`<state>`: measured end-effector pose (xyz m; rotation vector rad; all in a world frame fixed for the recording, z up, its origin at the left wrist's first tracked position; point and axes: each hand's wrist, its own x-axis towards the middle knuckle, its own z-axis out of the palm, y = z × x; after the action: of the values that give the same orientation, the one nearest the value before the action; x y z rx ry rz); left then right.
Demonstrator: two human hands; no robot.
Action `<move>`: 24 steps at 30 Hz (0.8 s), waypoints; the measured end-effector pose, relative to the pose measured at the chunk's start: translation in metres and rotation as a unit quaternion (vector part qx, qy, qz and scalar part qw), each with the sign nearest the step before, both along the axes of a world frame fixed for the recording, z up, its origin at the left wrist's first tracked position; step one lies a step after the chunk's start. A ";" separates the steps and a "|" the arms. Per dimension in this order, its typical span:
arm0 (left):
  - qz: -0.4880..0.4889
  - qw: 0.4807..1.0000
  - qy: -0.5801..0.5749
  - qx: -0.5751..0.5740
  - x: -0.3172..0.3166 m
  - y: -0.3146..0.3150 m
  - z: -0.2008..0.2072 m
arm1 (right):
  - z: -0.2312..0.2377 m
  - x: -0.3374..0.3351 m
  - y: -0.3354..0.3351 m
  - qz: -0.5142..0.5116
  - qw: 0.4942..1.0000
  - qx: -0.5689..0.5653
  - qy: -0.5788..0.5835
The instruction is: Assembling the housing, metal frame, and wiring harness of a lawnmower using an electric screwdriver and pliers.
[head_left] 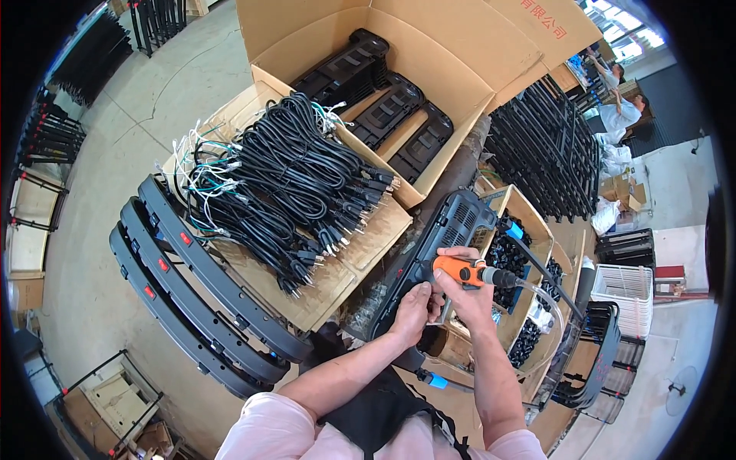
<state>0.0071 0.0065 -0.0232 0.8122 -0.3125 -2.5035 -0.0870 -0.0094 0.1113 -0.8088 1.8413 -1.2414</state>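
My right hand [469, 300] is wrapped round an orange air screwdriver [458, 270], with a clear hose [540, 295] running from its back end. The driver's front points left, over a long black plastic housing [452, 226] with slotted vents at its far end. Close to the driver's front, my left hand [414, 313] rests at the housing's edge with its fingers drawn together. What those fingers pinch, if anything, is hidden. The housing lies slantwise in front of me.
Bundled black power cords [291, 169] with bare wire ends lie on cardboard at left. Behind them, an open carton [441, 57] holds black housings. Curved black frames [207, 268] with red switches stand left. Bins of small black parts [529, 337] sit right. Other people [621, 111] work far right.
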 end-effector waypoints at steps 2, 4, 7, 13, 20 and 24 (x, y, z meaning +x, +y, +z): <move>0.000 1.000 0.007 0.005 0.002 0.000 -0.003 | -0.001 0.002 -0.003 0.010 0.999 -0.015 0.029; 0.001 1.000 0.019 -0.006 0.005 0.002 -0.004 | -0.008 -0.002 -0.002 0.044 0.997 -0.033 0.050; -0.008 1.000 0.012 -0.027 0.007 0.002 0.001 | -0.004 -0.001 -0.001 0.039 0.998 -0.022 0.041; -0.025 0.998 0.030 -0.048 0.007 0.005 0.000 | -0.013 -0.006 0.005 0.062 0.995 -0.044 0.069; -0.070 0.995 -0.025 -0.061 0.016 0.007 0.017 | 0.033 0.003 0.059 0.002 0.991 -0.120 0.059; -0.074 0.995 -0.045 -0.045 0.025 0.024 0.038 | 0.040 -0.003 0.116 -0.065 0.988 -0.137 0.036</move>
<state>0.0317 0.0309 0.0150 0.8973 -0.5314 -2.5724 -0.0901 0.1062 0.1517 -0.9019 1.8276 -1.5913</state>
